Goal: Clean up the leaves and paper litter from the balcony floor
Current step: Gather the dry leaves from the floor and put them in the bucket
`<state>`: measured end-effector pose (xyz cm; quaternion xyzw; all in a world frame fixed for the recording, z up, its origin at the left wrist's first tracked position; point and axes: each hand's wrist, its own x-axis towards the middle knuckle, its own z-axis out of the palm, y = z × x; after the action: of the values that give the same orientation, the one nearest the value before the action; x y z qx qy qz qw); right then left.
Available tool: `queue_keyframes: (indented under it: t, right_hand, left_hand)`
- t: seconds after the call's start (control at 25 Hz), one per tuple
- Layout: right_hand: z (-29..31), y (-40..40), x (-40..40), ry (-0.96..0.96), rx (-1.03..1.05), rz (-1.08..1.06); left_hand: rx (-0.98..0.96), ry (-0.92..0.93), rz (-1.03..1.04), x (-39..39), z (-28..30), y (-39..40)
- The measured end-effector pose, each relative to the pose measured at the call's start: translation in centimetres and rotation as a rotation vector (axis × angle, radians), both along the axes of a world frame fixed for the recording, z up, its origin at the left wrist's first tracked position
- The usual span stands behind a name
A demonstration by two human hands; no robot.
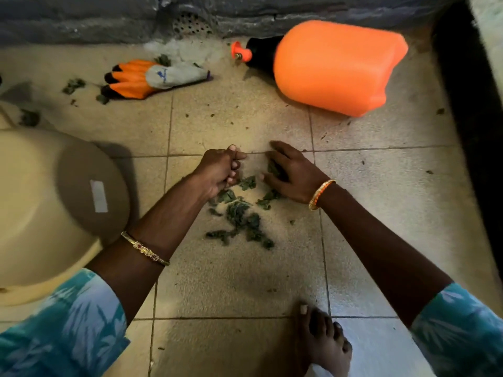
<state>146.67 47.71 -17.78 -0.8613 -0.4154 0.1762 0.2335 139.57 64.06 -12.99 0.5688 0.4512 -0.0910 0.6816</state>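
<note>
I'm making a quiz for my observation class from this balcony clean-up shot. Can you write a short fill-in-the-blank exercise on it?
1. The sprayer jug lying on its side is coloured ____.
2. The green leaves lie between the left hand and the ____ hand.
3. The beige tub sits on the person's ____ side.
4. The gloves lie on the tiled ____.

Missing words: orange; right; left; floor
</note>
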Motion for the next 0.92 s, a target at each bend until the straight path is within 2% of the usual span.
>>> queue_keyframes:
  t: [0.16, 0.32, 0.4, 0.48, 0.52, 0.56, 0.64, 0.72, 0.8, 0.88, 0.92]
  right_hand:
    - [-0.6, -3.2, -0.1, -0.079, -0.039, 0.163]
    - [0.1, -4.7, 1.1, -0.105, 0.081, 0.058]
    - [1.0, -5.0, 1.5, 0.015, 0.170, -0.204]
    - [2.2, -5.0, 2.1, 0.228, 0.284, -0.504]
    - [2.9, -5.1, 2.4, 0.334, 0.374, -0.590]
    - [3.7, -5.2, 2.6, 0.410, 0.444, -0.615]
    - [5.2, -4.6, 2.2, 0.456, 0.455, -0.502]
    - [6.3, -2.9, 0.9, 0.351, 0.368, -0.305]
    - [6.2, -0.7, -1.0, 0.114, 0.320, -0.153]
    - [5.3, 1.0, -2.9, -0.100, 0.319, -0.093]
    - [4.9, 1.5, -4.0, -0.118, 0.309, -0.088]
  left_hand:
    - [-0.030, 0.027, -0.004, -1.1, -0.4, 0.4]
    - [-0.108, 0.054, 0.017, -1.2, -0.5, -0.3]
    - [-0.121, 0.052, -0.002, -0.9, -0.4, -0.9]
    - [-0.141, 0.048, -0.035, -0.6, -0.1, -1.7]
    - [-0.160, 0.045, -0.062, -0.4, 0.2, -2.2]
    - [-0.189, 0.041, -0.088, -0.2, 0.5, -2.8]
    - [-0.269, 0.038, -0.130, 0.3, 1.2, -3.7]
    - [-0.353, 0.020, -0.161, 0.7, 1.7, -4.2]
    - [-0.409, -0.003, -0.144, 1.0, 1.8, -4.5]
    - [-0.433, -0.023, -0.028, 1.0, 1.6, -4.4]
    - [-0.434, -0.029, 0.039, 1.0, 1.3, -4.3]
